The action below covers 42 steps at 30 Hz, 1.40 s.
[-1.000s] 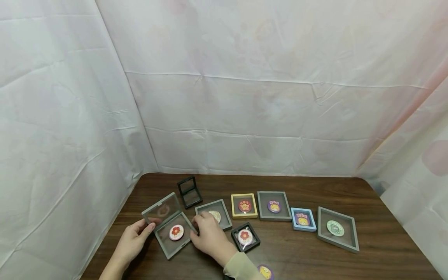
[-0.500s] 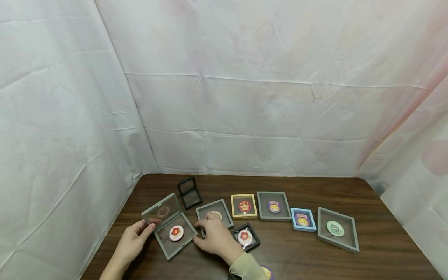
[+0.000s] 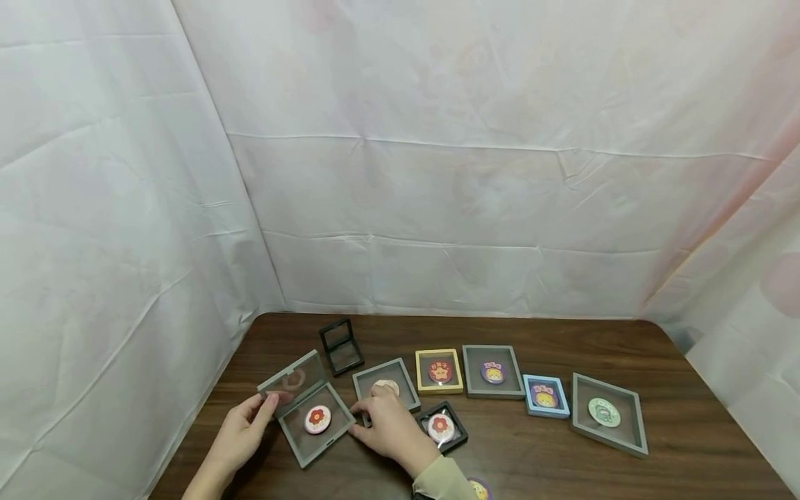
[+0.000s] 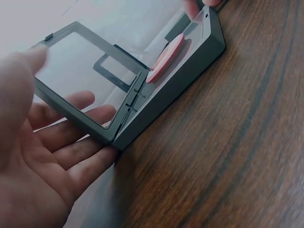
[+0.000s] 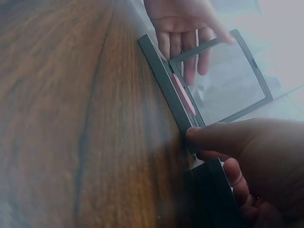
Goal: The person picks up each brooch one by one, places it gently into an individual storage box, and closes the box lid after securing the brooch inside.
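Note:
A grey, clear-windowed display case (image 3: 290, 442) lies on the table with its lid (image 4: 80, 40) raised. Inside its base is a round white badge (image 3: 317, 419) with a red flower. My left hand (image 3: 240, 430) pinches the lid's left edge, thumb on the near face and fingers behind. At the base's right corner my right hand (image 3: 395, 432) grips with its thumb and a finger; the right wrist view shows the thumb (image 5: 209, 135) on the rim. Just behind the right hand sits a second grey case (image 3: 400, 371) with a pale badge (image 3: 389, 386), partly covered.
A small black case (image 3: 342, 351) stands with its lid up at the back left. A black case (image 3: 459, 434) with a flower badge is beside the right hand. Yellow (image 3: 439, 391), grey (image 3: 519, 364), blue (image 3: 565, 399) and another grey case (image 3: 639, 430) line the right. A loose badge (image 3: 480, 489) lies in front.
My right hand has slid right along the case's corner, uncovering more of it, and its fingers sit farther from the badge. The left hand keeps its hold on the lid.

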Available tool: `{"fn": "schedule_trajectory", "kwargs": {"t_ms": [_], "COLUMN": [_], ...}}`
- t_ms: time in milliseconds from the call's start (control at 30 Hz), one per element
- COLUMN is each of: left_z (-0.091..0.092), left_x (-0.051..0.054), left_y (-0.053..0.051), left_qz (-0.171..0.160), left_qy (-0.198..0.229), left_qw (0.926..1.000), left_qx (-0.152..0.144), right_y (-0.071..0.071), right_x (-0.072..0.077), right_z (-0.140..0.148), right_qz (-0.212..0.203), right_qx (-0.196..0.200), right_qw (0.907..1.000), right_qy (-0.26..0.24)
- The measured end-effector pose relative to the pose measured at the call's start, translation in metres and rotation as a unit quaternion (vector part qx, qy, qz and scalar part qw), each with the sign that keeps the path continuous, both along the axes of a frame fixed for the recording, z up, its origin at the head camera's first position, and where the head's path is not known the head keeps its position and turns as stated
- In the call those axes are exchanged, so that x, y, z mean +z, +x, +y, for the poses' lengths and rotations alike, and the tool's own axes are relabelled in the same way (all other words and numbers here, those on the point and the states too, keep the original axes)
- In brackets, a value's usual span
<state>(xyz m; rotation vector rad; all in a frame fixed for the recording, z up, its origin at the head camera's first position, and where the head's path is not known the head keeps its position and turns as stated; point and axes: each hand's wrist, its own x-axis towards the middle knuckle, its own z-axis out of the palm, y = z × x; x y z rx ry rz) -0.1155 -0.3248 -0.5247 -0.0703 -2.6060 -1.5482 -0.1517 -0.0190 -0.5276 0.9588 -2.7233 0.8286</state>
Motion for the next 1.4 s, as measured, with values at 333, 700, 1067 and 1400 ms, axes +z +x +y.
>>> {"fn": "schedule_trajectory", "kwargs": {"t_ms": [333,700,1067,1400], "left_z": [-0.0005,0.0006,-0.0008,-0.0063], "left_x": [0.0048,0.002,0.0005,0.0026], "left_y": [-0.0006,-0.0003,0.0035,0.0059], "left_qz": [-0.023,-0.052,-0.017,-0.027], "left_qy": [0.055,0.064,0.079,-0.044], "left_qw": [0.9982,0.9966,0.9965,0.9946], "left_qx": [-0.008,-0.003,-0.018,-0.09], "right_y": [-0.0014,-0.0005,-0.0006,-0.0013], "right_x": [-0.0001,-0.0026,-0.0009,0.0], "right_z": [0.0003,0.0016,0.0009,0.0008], "right_qz": [0.009,-0.003,0.003,0.006], "right_qx": [0.005,0.01,0.01,0.01], "right_qw": [1.0,0.9999,0.9999,0.9999], "right_qy": [0.0,-0.008,-0.01,-0.005]}}
